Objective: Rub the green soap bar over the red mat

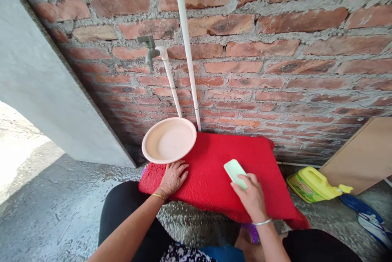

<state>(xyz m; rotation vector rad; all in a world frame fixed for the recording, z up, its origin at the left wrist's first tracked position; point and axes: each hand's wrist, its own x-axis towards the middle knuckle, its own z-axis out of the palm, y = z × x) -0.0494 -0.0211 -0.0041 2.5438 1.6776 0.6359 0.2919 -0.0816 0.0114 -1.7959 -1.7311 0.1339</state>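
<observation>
A wet-looking red cloth (pixel 211 172) is spread over a low flat support in front of me. My left hand (pixel 174 178) lies flat on its left part, fingers stretched out, with the fingertips close to the rim of a pale pink basin (pixel 149 156). My right hand (pixel 252 196) grips the near end of a pale green rounded block (pixel 234 169) and rests it on the cloth's right half. Whether the block is a bar of soap or the back of a brush, I cannot tell; its underside is hidden.
A grey tap (pixel 150 52) on a white pipe (pixel 172 84) stands before the brick wall (pixel 294 66). At left leans a grey slab (pixel 61 82) above the wet floor (pixel 79 196). On the right are a yellow jug (pixel 315 184), a tan board (pixel 361 156) and a shoe (pixel 372 225).
</observation>
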